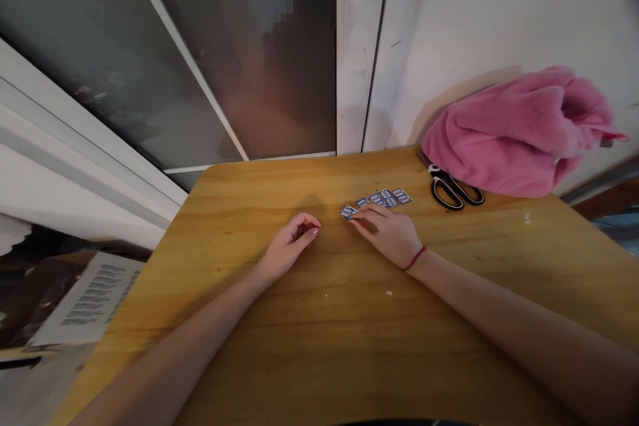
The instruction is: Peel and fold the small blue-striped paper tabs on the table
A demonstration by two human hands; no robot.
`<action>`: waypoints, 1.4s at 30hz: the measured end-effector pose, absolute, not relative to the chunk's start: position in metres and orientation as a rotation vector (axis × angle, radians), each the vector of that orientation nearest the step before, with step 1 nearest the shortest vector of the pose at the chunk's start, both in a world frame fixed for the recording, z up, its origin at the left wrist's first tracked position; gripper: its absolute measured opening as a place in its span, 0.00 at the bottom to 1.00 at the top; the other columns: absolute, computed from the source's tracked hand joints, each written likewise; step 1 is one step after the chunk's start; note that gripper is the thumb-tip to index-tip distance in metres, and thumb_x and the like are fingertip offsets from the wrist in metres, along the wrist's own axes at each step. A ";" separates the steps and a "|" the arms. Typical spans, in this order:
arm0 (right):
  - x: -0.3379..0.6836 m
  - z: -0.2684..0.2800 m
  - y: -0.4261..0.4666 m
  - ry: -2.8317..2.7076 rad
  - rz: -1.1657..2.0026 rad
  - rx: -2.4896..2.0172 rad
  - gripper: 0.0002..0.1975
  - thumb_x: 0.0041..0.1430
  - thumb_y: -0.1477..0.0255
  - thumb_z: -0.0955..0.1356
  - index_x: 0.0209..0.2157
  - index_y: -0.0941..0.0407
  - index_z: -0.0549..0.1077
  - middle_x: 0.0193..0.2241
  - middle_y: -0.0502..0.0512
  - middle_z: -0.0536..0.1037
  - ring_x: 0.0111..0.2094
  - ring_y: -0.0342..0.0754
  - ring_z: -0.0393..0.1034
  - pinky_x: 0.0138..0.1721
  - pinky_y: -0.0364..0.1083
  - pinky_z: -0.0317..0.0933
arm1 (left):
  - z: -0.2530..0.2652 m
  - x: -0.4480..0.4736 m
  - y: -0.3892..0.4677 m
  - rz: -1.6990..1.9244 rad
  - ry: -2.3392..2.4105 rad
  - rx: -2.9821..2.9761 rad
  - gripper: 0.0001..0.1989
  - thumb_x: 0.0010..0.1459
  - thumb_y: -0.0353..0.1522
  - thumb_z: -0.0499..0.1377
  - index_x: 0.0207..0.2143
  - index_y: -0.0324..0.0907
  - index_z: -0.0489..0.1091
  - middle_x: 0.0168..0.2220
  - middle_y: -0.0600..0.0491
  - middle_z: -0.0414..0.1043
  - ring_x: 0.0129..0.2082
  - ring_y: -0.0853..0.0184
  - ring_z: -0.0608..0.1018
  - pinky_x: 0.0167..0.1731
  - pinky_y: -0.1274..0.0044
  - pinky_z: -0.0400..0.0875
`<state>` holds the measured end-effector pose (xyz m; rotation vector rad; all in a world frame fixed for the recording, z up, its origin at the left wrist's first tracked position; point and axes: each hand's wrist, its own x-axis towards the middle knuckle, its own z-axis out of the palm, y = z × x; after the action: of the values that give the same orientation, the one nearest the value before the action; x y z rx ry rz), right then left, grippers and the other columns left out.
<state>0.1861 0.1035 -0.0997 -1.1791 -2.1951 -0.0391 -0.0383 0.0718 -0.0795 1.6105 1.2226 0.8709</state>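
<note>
Between the thumb and fingers of my right hand [394, 233] is a small blue-and-white printed card [348, 212], at or just above the tabletop. Several more such cards [387, 198] lie partly overlapping just beyond those fingers. A red cord circles my right wrist. My left hand [289, 246] rests to the left of the cards, its fingers curled in and the thumb close to the index finger. Nothing shows in it, and it is apart from the cards.
Black-and-white-handled scissors [454, 190] lie to the right of the cards, blades hidden by a pink plush cloth item [519, 133]. Small white scraps dot the wooden table [299, 346]. A glazed door [239, 53] stands behind; a printed carton [90, 299] sits low at left.
</note>
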 end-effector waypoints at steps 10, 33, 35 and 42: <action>0.184 -0.099 0.106 -2.346 -0.121 -1.247 0.14 0.61 0.65 0.60 0.32 0.55 0.75 0.33 0.53 0.75 0.29 0.43 0.69 0.27 0.42 0.56 | -0.082 -0.039 0.071 0.842 1.225 1.667 0.08 0.57 0.36 0.52 0.35 0.42 0.64 0.27 0.56 0.62 0.27 0.72 0.65 0.29 0.80 0.61; 0.184 -0.100 0.109 -2.464 -0.108 -1.304 0.16 0.63 0.65 0.58 0.34 0.53 0.74 0.35 0.53 0.72 0.29 0.41 0.65 0.23 0.41 0.48 | -0.080 -0.037 0.070 0.804 1.207 1.683 0.06 0.58 0.35 0.52 0.34 0.42 0.65 0.27 0.57 0.61 0.28 0.72 0.65 0.30 0.80 0.59; 0.184 -0.100 0.109 -2.462 -0.114 -1.332 0.16 0.63 0.64 0.58 0.34 0.53 0.74 0.35 0.52 0.71 0.29 0.41 0.65 0.22 0.41 0.48 | -0.081 -0.038 0.070 0.797 1.205 1.687 0.06 0.58 0.34 0.51 0.34 0.42 0.65 0.27 0.57 0.61 0.28 0.72 0.65 0.30 0.80 0.58; 0.183 -0.100 0.109 -2.462 -0.126 -1.382 0.15 0.63 0.64 0.58 0.34 0.53 0.74 0.36 0.51 0.72 0.29 0.41 0.66 0.22 0.42 0.47 | -0.083 -0.039 0.071 0.788 1.193 1.702 0.06 0.58 0.34 0.51 0.33 0.42 0.65 0.27 0.57 0.61 0.29 0.71 0.65 0.30 0.80 0.58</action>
<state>0.1825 0.1091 -0.0996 -1.3825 -2.4621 -0.1264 -0.0389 0.0710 -0.0827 1.7018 1.1927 0.7881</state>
